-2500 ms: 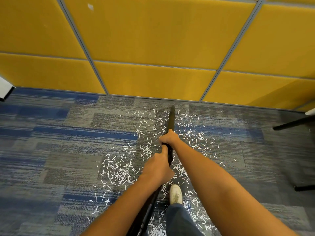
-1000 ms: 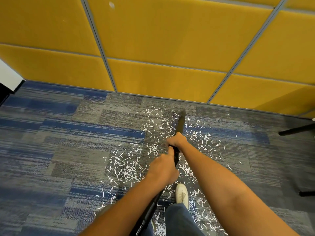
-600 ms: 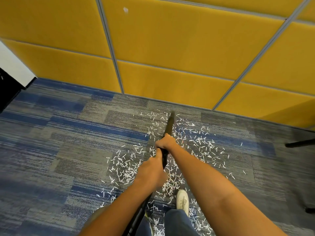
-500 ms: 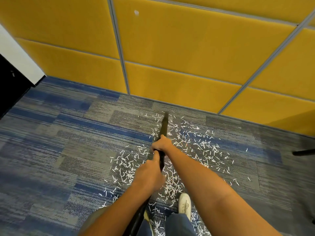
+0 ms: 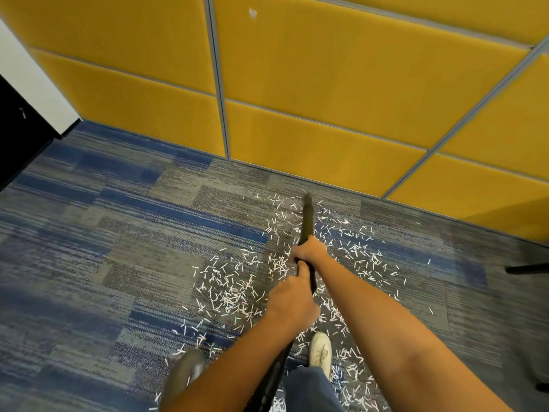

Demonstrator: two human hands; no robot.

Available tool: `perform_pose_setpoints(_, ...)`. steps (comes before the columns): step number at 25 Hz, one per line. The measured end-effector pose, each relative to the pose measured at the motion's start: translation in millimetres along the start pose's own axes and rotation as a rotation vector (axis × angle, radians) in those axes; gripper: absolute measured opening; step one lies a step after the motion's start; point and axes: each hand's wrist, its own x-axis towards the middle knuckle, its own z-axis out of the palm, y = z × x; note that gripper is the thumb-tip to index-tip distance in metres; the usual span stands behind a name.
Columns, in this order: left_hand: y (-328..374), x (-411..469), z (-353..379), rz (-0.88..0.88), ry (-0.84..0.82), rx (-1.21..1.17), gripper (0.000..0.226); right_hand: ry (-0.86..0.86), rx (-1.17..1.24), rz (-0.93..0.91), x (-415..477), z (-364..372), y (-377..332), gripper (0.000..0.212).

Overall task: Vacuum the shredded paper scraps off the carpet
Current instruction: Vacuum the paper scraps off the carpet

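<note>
White shredded paper scraps (image 5: 234, 289) lie scattered over the grey and blue carpet (image 5: 118, 263), from near the wall back to my feet. A black vacuum wand (image 5: 307, 218) points forward, its tip low among the scraps close to the wall. My right hand (image 5: 309, 251) grips the wand further along. My left hand (image 5: 292, 301) grips it just behind, nearer to me. The wand's lower part runs down between my arms, partly hidden.
A yellow padded wall (image 5: 312, 99) with grey seams stands straight ahead. A white and black cabinet edge (image 5: 26, 93) is at the far left. A black chair leg (image 5: 527, 267) juts in at the right. My white shoe (image 5: 320, 352) stands among scraps.
The view has swung left and closer to the wall, bringing the cabinet edge in. The wand tip has swept slightly across the scraps; both hands keep their grip.
</note>
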Motion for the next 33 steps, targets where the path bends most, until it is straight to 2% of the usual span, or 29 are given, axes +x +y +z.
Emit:
perform_pose_setpoints(4,1,4,2,0.054,-0.015,0.028,0.074,0.033,0.027,0.058,2,-8,15,0.035)
perform_pose_setpoints(8,-1,9,1,0.049,-0.011,0.002,0.075,0.029,0.027,0.038,5,-11,15,0.041)
perform_pose_setpoints(12,-7,16,-5,-0.036,0.024,-0.039,0.077,-0.023,0.007,-0.033,9,-8,-4,0.035)
perform_pose_setpoints(16,0,17,-5,-0.124,0.059,-0.093,0.079,-0.104,-0.051,-0.117,15,-6,-22,0.047)
perform_pose_setpoints(20,14,21,-13,-0.138,0.070,-0.115,0.074,-0.141,-0.080,-0.129,22,-15,-26,0.047)
perform_pose_setpoints(27,48,22,-2,-0.088,0.007,-0.079,0.069,-0.129,-0.090,0.001,32,-42,15,0.066)
perform_pose_setpoints(33,47,9,2,-0.053,-0.012,-0.056,0.072,-0.128,-0.050,0.023,19,-39,28,0.061)
